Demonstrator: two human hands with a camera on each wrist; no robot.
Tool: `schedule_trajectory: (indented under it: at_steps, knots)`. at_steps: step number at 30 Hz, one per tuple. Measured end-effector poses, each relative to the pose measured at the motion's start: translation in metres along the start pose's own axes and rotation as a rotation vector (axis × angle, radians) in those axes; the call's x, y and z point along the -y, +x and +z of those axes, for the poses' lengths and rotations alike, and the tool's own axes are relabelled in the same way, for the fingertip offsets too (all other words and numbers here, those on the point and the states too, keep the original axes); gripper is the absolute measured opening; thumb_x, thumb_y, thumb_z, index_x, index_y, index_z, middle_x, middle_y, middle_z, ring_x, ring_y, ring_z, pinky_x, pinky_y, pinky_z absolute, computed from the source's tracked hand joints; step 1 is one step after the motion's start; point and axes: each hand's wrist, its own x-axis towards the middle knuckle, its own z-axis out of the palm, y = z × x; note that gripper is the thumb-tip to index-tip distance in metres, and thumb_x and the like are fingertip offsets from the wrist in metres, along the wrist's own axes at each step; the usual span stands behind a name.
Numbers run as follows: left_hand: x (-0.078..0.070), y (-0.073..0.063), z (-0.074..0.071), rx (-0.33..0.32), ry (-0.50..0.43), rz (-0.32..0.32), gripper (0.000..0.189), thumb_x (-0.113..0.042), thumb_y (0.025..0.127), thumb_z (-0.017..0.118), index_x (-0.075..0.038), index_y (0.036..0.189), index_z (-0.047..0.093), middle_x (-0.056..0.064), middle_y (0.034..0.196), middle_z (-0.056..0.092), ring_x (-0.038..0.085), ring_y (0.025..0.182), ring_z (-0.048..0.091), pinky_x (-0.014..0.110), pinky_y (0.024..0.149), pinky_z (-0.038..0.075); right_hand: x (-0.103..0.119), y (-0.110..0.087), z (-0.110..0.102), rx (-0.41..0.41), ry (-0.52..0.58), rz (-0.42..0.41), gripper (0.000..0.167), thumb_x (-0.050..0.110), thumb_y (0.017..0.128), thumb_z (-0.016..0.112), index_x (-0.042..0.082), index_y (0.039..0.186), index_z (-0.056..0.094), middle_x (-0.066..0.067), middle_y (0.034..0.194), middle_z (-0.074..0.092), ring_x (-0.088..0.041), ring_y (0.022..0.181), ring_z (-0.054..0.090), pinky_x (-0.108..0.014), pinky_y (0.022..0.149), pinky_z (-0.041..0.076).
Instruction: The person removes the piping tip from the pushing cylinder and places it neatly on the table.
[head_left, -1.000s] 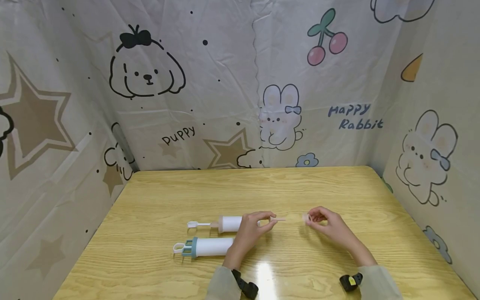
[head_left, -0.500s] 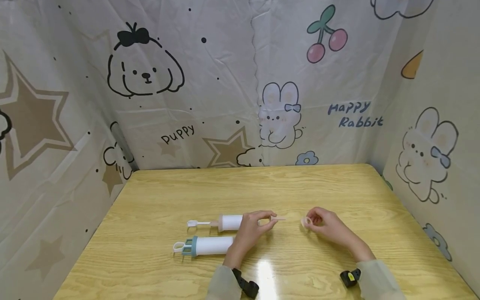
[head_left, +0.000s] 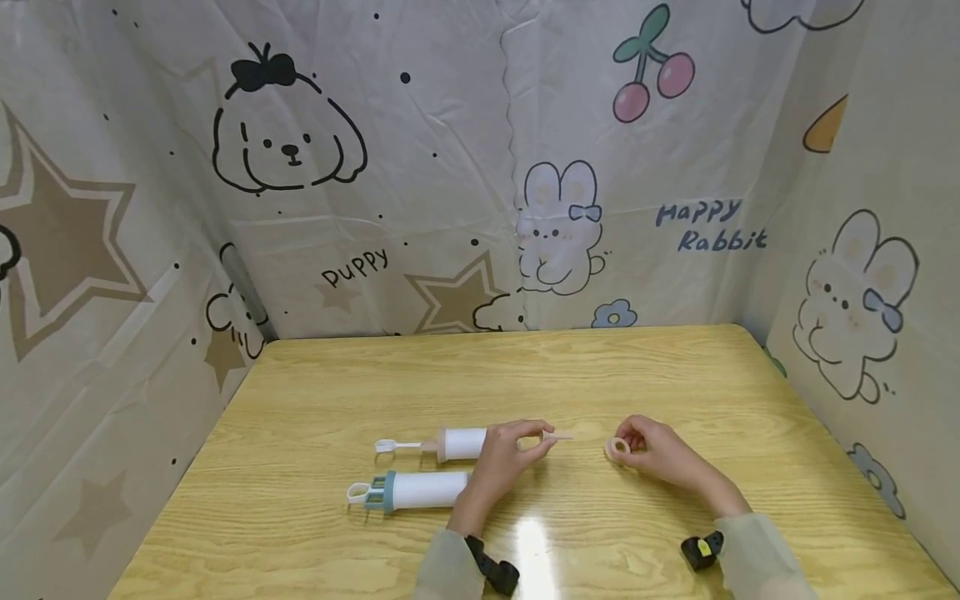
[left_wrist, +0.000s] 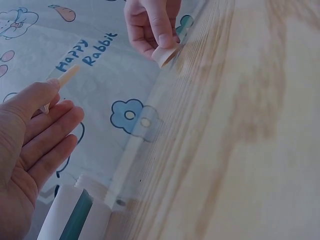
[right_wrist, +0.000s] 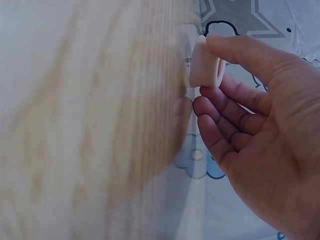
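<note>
My left hand (head_left: 504, 462) pinches a thin, pale pink stick-like piece (head_left: 558, 437) between thumb and index finger; its other fingers are extended in the left wrist view. To the right, my right hand (head_left: 667, 457) grips a pale pink ring-shaped cap (right_wrist: 206, 65) with thumb and fingers, low over the table. The cap's round opening shows in the head view. Left of my left hand lies a white cylinder (head_left: 463, 445) with a pink collar and a white looped end, partly hidden by the hand. A second white cylinder (head_left: 429, 491), with a teal collar, lies nearer me.
Everything lies on a light wooden table (head_left: 337, 383). A printed cloth (head_left: 442, 108) hangs along the back and both sides. A threaded white bottle neck (left_wrist: 90, 189) shows below my left hand in the left wrist view.
My right hand has turned the ring-shaped cap, so its opening now faces the head camera more. My left hand and the cylinders have stayed in place.
</note>
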Motion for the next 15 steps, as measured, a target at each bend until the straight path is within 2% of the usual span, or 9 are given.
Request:
schedule_trajectory:
  at_steps: [6, 11, 15]
  knots:
    - [-0.0013, 0.0011, 0.0008, 0.010, 0.010, -0.006, 0.016, -0.018, 0.090, 0.071, -0.006, 0.100, 0.075, 0.007, 0.098, 0.077, 0.016, 0.086, 0.073, 0.031, 0.078, 0.061, -0.0037, 0.0012, 0.0006, 0.004, 0.015, 0.010, 0.026, 0.029, 0.088, 0.073, 0.008, 0.100, 0.061, 0.001, 0.086, 0.058, -0.002, 0.074, 0.048, -0.020, 0.064, 0.044]
    - [-0.0047, 0.0024, 0.0015, 0.045, -0.001, -0.032, 0.018, -0.019, 0.091, 0.070, -0.006, 0.102, 0.074, 0.009, 0.100, 0.077, 0.019, 0.087, 0.072, 0.035, 0.079, 0.061, -0.0037, 0.0014, 0.0008, 0.006, 0.018, 0.002, 0.023, 0.023, 0.087, 0.075, 0.009, 0.098, 0.061, 0.000, 0.085, 0.057, -0.004, 0.074, 0.048, -0.020, 0.064, 0.044]
    - [-0.0082, 0.0042, 0.0033, 0.081, 0.002, -0.052, 0.018, -0.018, 0.092, 0.068, -0.005, 0.102, 0.073, 0.009, 0.096, 0.075, 0.018, 0.085, 0.071, 0.031, 0.077, 0.061, -0.0020, 0.0013, 0.0010, 0.009, 0.019, -0.015, 0.021, 0.019, 0.086, 0.075, 0.008, 0.096, 0.060, 0.000, 0.085, 0.056, -0.004, 0.074, 0.048, -0.020, 0.063, 0.043]
